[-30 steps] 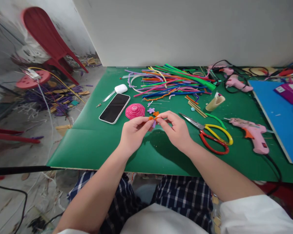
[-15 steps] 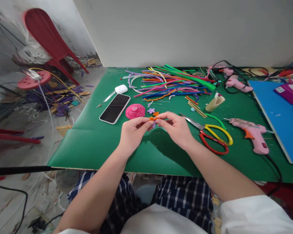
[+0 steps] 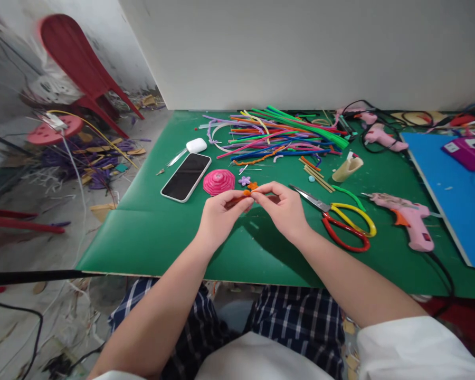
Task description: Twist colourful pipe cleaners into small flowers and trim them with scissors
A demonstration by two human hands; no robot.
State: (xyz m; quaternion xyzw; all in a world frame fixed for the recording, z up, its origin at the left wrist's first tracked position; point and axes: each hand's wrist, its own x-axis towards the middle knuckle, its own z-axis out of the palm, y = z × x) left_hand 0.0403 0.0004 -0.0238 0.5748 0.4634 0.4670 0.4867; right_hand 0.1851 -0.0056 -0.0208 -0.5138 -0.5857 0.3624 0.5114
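Over the table's front middle, my left hand pinches a small orange pipe-cleaner piece. My right hand meets it fingertip to fingertip, also closed on the orange piece, most of which the fingers cover. Just beyond the fingertips lie an orange pipe-cleaner flower and a purple pipe-cleaner flower. A pink ridged disc rests left of them. To the right of my right hand are scissors with one yellow and one red handle, blades parted.
Loose pipe cleaners heap at the back of the green table. A phone and a white case lie left. A pink glue gun, a bamboo cup and a blue board are right.
My fingertips have drawn closer together over the orange piece, and less of it shows. A purple bit that showed below the fingers is out of sight now.
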